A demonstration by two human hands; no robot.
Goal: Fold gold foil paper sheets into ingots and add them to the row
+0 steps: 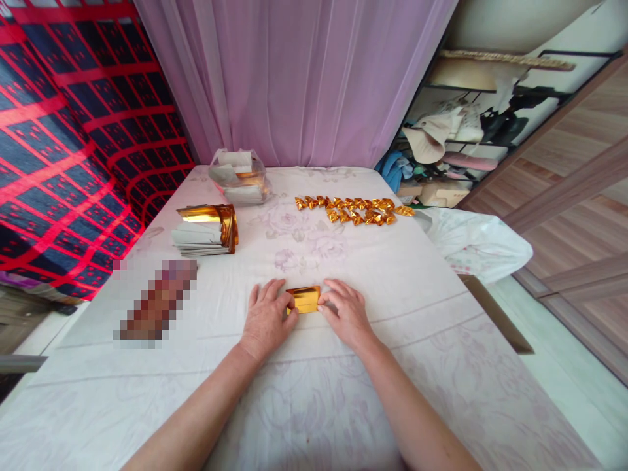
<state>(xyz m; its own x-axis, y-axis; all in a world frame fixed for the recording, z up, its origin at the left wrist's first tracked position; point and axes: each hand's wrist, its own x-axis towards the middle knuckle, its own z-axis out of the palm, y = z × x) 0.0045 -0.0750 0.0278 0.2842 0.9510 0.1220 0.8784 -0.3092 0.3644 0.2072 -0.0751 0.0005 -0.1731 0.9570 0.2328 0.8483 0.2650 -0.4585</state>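
Note:
A small folded sheet of gold foil paper (304,299) lies on the white flower-patterned tablecloth (343,392) in front of me. My left hand (267,317) presses on its left end with thumb and fingers. My right hand (343,311) holds down its right end. Both hands rest flat on the table. Further back, to the right of centre, lies a row of several folded gold paper pieces (356,209).
A stack of gold and white sheets (206,229) sits at the left. Behind it is a clear plastic bag of papers (240,176). A white plastic bag (475,242) hangs off the right table edge. A pink curtain, a red-and-dark cloth and a cluttered shelf surround the table.

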